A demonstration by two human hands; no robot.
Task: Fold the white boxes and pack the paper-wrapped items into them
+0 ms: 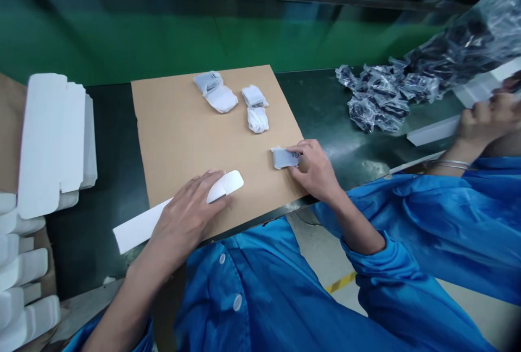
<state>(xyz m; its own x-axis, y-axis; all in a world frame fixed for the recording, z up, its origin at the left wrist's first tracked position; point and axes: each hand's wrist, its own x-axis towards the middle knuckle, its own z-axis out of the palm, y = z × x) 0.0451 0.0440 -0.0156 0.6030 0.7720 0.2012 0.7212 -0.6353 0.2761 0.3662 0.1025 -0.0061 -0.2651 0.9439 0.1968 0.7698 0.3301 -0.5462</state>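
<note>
My left hand (189, 205) is closed around a long white carton (140, 230), whose rounded end flap (233, 181) points toward the middle of the cardboard sheet (183, 134). Between the thumb and fingers of my right hand (315, 170) is a small packet in a translucent whitish bag (280, 158), just above or on the sheet's right part. Farther back on the sheet lie two more wrapped pieces: a white-wrapped bundle (216, 92) and a smaller white-wrapped bundle (256, 110). What the wraps contain cannot be made out.
Flat white cartons (51, 145) are stacked at the left, above several more white boxes (24, 270). Dark items in clear plastic bags (378, 94) pile up on the dark green bench (321, 105). A co-worker's hand (484, 121) is at the right, beside a white box (435, 130).
</note>
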